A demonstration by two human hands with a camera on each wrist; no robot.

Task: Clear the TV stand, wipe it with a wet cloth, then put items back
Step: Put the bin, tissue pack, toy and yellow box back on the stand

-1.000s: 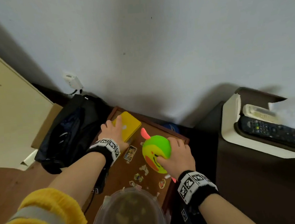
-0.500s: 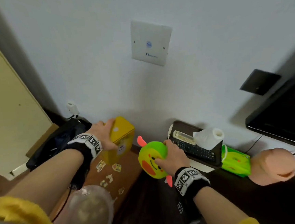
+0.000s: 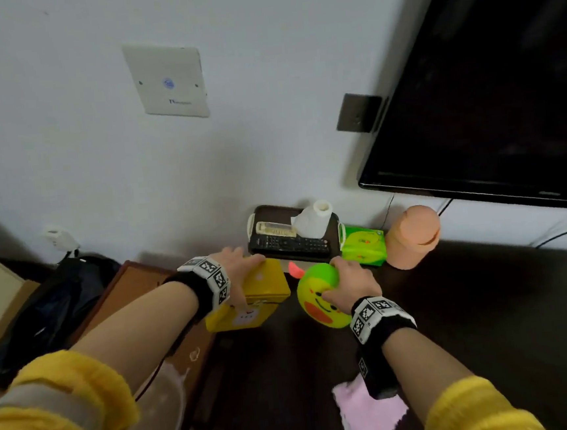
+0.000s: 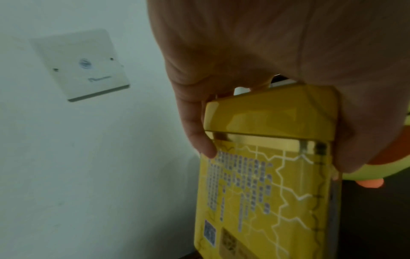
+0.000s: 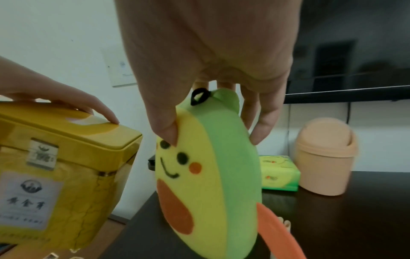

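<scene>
My left hand (image 3: 241,276) grips a yellow tin box (image 3: 253,298) (image 4: 266,175) (image 5: 55,166) by its lid, carrying it above the left end of the dark TV stand (image 3: 490,316). Fingers and thumb curl over opposite sides of the lid in the left wrist view. My right hand (image 3: 348,286) (image 5: 210,122) pinches the top of a green and yellow avocado plush toy (image 3: 318,294) (image 5: 206,184), held upright just above the stand, right of the box. A pink cloth (image 3: 371,416) lies on the stand under my right forearm.
At the back stand a brown tray (image 3: 261,213) with remotes and a tissue roll, a green tissue pack (image 3: 363,245) (image 5: 279,173), and a peach mini bin (image 3: 414,237) (image 5: 323,157). The TV (image 3: 487,94) hangs above. A low brown side table (image 3: 124,290) and black bag (image 3: 43,311) are left.
Both hands lifted the yellow box and the plush toy off the low side table and carried them rightwards and up over the TV stand. The view swung right with them.
</scene>
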